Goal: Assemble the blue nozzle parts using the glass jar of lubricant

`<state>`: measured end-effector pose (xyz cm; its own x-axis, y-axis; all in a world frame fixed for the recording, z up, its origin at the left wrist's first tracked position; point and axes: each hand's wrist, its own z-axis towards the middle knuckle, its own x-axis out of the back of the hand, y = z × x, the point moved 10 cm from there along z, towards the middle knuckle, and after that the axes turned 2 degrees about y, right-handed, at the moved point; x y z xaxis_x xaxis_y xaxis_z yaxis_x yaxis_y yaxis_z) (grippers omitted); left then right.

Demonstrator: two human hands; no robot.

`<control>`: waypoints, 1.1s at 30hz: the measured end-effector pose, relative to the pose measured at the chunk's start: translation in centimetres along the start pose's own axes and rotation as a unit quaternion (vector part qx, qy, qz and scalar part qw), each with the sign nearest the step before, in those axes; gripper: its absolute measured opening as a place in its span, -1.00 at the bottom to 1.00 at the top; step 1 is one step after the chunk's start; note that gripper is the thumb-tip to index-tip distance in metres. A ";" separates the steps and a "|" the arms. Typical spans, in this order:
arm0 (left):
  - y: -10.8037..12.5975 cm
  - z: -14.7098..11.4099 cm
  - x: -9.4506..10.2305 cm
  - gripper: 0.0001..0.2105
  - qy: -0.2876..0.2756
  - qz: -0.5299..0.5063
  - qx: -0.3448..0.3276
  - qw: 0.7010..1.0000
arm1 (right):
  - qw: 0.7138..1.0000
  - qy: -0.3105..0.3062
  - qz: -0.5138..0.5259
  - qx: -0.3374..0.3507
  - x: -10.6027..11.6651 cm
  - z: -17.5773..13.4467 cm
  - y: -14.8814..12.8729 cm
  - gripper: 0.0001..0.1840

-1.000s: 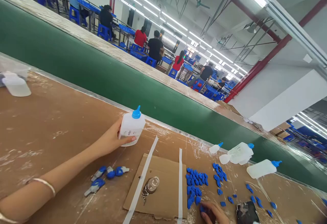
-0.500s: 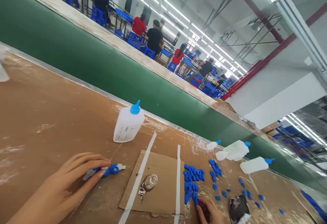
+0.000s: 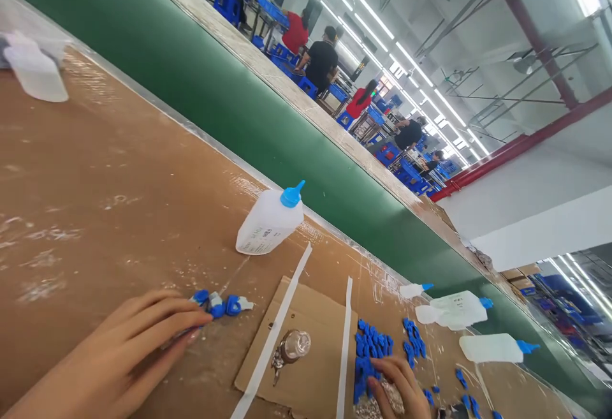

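Note:
My left hand [image 3: 153, 336] rests low over the board at the left, its fingers closed around a small piece that is mostly hidden. Just past its fingertips lies a short row of small blue-and-white pieces [image 3: 218, 306]. Over at the right, my right hand [image 3: 401, 384] has its thumb and forefinger at a small blue piece [image 3: 367, 371] on the edge of a cluster of blue pieces [image 3: 375, 340]. Between the hands lies a cardboard sheet [image 3: 320, 317] with two white tape strips. A round clear-and-metallic item [image 3: 294, 344] sits on it.
A white bottle with a blue nozzle [image 3: 270, 221] stands behind the cardboard. More bottles [image 3: 461, 309] lie at the right, near loose blue pieces [image 3: 461, 377]. A green partition [image 3: 205, 81] runs along the back. Several people sit at far benches [image 3: 325, 58].
The camera view has tilted and shifted. My left fingers now cover more of their piece, with more blue-and-white pieces showing ahead of them. My right hand has moved slightly up along the blue cluster.

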<state>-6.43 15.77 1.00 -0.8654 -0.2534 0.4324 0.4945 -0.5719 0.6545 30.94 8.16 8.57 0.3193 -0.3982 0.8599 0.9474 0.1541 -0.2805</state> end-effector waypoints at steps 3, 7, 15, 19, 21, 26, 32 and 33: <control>2.4 1.7 -0.1 -0.76 -0.009 0.018 -0.036 0.999 | 0.991 -0.102 0.029 0.080 -3.9 6.2 -5.4 -0.72; 3.8 2.6 -1.9 -0.77 -0.077 0.037 -0.047 0.995 | 0.953 -0.234 0.048 0.189 -9.1 10.4 -10.9 -0.80; 3.9 4.2 -5.2 -0.76 -0.146 0.147 -0.003 0.978 | 0.901 -0.365 0.008 0.234 -13.5 10.1 -12.4 -0.87; 3.3 5.3 -6.0 -0.85 -0.175 0.206 0.008 0.963 | 0.899 -0.365 -0.022 0.243 -13.8 10.2 -12.4 -0.88; 2.9 5.6 -5.9 -0.88 -0.185 0.221 0.019 0.957 | 0.897 -0.362 -0.038 0.251 -13.8 10.2 -12.5 -0.88; 1.5 5.2 -5.6 -0.92 -0.189 0.239 0.044 0.951 | 0.890 -0.363 -0.066 0.270 -13.7 10.1 -12.9 -0.86; 1.1 4.6 -7.0 -0.89 -0.224 0.224 0.041 0.948 | 0.896 -0.345 -0.043 0.277 -13.6 10.3 -13.0 -0.91; 1.2 4.7 -7.2 -0.88 -0.229 0.226 0.037 0.946 | 0.897 -0.345 -0.036 0.274 -13.6 10.4 -13.0 -0.91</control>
<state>0.73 20.59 1.60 -0.4464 -0.0851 0.8908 0.8245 -0.4260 0.3725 14.05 20.93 4.97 -0.0099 0.2013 0.9795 0.7520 0.6471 -0.1254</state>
